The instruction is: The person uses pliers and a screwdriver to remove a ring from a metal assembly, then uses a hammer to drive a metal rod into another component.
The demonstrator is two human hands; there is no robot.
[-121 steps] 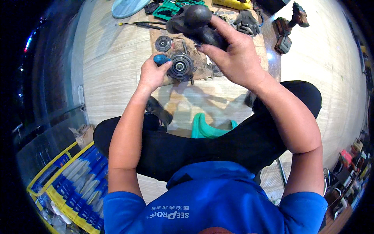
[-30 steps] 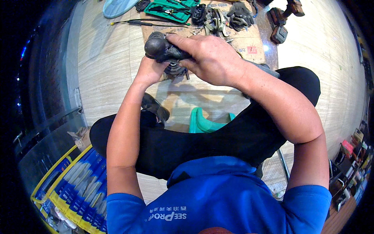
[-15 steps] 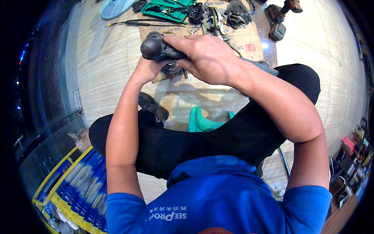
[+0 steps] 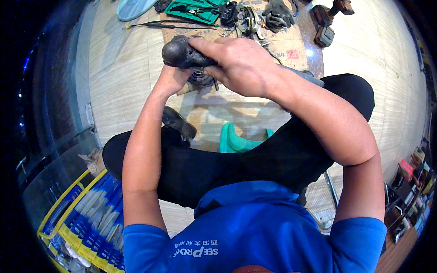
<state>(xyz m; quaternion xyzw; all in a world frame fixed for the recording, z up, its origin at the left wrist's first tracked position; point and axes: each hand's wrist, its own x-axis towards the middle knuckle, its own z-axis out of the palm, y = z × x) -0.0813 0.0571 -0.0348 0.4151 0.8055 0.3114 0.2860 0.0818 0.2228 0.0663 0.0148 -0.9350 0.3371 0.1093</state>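
Note:
My right hand point(image 4: 241, 63) is closed around a dark metal tool with a rounded, ball-like end point(image 4: 175, 53), which points to the left. Its exact kind does not show. Just below and behind it is a dark part with ringed edges point(image 4: 200, 78), partly covered by the tool and my hands. My left hand point(image 4: 175, 81) is up against this part from the left. The tool and the part hide most of its fingers, so its grip cannot be made out. Both hands are over the near edge of a cardboard sheet point(image 4: 291, 43) on the floor.
Beyond my hands lie a green tool case point(image 4: 193, 11), grey work gloves point(image 4: 277, 18), loose metal parts and a cordless power tool point(image 4: 324, 27). A green plastic piece point(image 4: 239, 143) is between my legs. Blue-and-yellow packages point(image 4: 93, 214) fill a rack at the left.
The rounded end of the tool has shifted very slightly left and up, with my right hand moving along. Otherwise the scene is the same.

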